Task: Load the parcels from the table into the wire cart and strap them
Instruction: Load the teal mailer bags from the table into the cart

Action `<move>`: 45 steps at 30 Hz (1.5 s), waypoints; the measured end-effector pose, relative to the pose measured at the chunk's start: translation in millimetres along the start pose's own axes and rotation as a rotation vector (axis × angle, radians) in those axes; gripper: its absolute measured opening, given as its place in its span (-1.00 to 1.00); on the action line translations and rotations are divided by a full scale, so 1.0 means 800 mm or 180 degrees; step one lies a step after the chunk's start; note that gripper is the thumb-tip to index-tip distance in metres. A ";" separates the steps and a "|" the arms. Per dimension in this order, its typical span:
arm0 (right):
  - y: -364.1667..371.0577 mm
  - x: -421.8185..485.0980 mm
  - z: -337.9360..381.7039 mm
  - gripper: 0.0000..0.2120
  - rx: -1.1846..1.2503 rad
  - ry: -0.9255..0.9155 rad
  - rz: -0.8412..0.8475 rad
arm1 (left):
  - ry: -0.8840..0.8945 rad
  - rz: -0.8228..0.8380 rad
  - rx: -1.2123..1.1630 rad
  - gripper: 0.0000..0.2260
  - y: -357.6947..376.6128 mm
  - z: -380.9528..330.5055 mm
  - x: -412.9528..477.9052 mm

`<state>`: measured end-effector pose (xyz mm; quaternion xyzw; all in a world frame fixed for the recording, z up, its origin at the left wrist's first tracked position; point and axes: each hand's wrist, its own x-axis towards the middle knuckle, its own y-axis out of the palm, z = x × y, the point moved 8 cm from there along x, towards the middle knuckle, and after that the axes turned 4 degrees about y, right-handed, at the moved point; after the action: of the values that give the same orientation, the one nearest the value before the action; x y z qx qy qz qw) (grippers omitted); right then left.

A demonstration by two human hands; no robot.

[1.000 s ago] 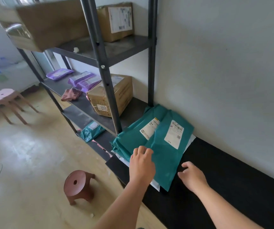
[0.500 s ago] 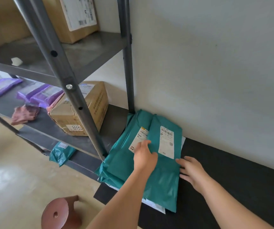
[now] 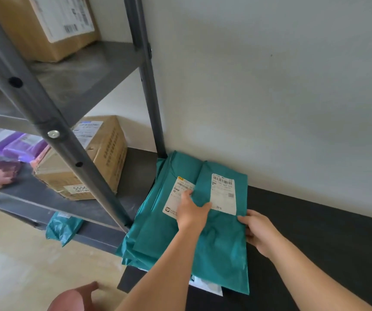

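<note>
Atop teal parcels [image 3: 222, 254], left hand [image 3: 191, 215]; right hand [image 3: 259, 232] seemingly around their edge.

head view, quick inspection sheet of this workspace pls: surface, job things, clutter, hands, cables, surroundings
surface: black table, set against the wall.
job's things: teal parcels stacked at the table's left end, labels up, white parcel beneath; wire cart and strap not in view.
clutter: cardboard box, purple mailers and small teal parcel on the rack alongside.
grippers: left hand rests on the labels; right hand holds the top parcel by its right edge.
cables: nothing seen.
surroundings: brown stool on the floor.
</note>
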<state>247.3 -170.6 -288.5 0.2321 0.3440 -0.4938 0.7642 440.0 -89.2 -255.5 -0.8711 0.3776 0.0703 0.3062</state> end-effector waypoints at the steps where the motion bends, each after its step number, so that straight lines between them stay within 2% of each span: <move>1: -0.004 -0.002 0.001 -0.77 0.0012 0.0002 -0.0014 | 0.0006 0.0031 -0.0030 -0.41 0.003 0.000 0.000; 7: -0.037 -0.019 0.006 -0.71 0.0018 -0.0057 -0.0056 | -0.0184 0.0301 -0.0180 -0.34 0.027 -0.009 0.004; 11: -0.057 -0.037 0.003 -0.69 0.0081 -0.0136 -0.0020 | -0.0396 0.0521 -0.0714 -0.33 0.048 -0.014 -0.002; 13: -0.073 -0.047 -0.001 -0.69 0.0050 -0.0170 -0.0117 | -0.0413 0.0598 -0.1028 -0.40 0.061 -0.020 -0.011; 15: -0.092 -0.054 -0.006 -0.67 -0.0002 -0.0210 -0.0250 | -0.0370 0.0698 -0.1312 -0.59 0.075 -0.026 -0.022; 17: -0.110 -0.062 -0.011 -0.67 0.0060 -0.0248 -0.0301 | -0.0289 0.0841 -0.1409 -0.69 0.089 -0.030 -0.035; 22: -0.160 -0.094 -0.025 -0.74 0.0455 -0.0446 -0.0233 | -0.0239 0.1429 -0.1546 -0.69 0.144 -0.040 -0.086; 30: -0.289 -0.165 -0.086 -0.75 0.0870 -0.0572 -0.0596 | -0.0227 0.2245 -0.1391 -0.70 0.250 -0.057 -0.207; 37: -0.403 -0.245 -0.189 -0.67 0.1186 -0.0531 -0.0920 | -0.0196 0.2678 -0.1006 -0.69 0.345 -0.055 -0.345; 45: -0.540 -0.339 -0.314 -0.75 0.1708 -0.0546 -0.1469 | -0.0154 0.3138 -0.0606 -0.66 0.454 -0.046 -0.517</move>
<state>-297.2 -9.7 -254.8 0.2983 0.1801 -0.7436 0.5706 -109.8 -48.0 -254.5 -0.6113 0.7288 0.2609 0.1644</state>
